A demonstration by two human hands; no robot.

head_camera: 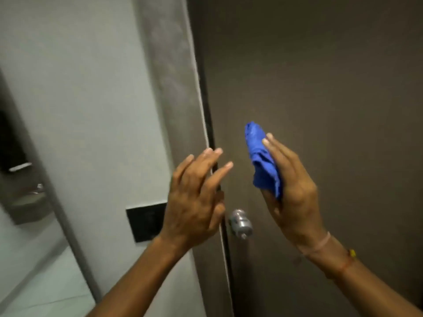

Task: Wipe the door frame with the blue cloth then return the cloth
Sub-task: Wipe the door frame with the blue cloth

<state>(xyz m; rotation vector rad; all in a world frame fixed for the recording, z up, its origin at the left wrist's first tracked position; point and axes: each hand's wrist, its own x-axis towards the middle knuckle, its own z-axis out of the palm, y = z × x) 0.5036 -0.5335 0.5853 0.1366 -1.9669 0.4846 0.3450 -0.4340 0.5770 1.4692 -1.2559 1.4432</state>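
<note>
The blue cloth [263, 161] is bunched up in my right hand [290, 191], which is raised in front of the dark brown door [320, 88], palm turned left. My left hand [196, 197] is lifted beside it with fingers spread, holding nothing, over the grey-brown door frame [174, 88] and the dark gap at the door's edge. The two hands are a short way apart. Whether the cloth touches the door I cannot tell.
A round metal door knob [240, 224] sticks out of the door just below my hands. A black switch plate [146, 223] sits on the white wall [80, 88] left of the frame. At the far left is a mirror or opening showing a sink area [25, 191].
</note>
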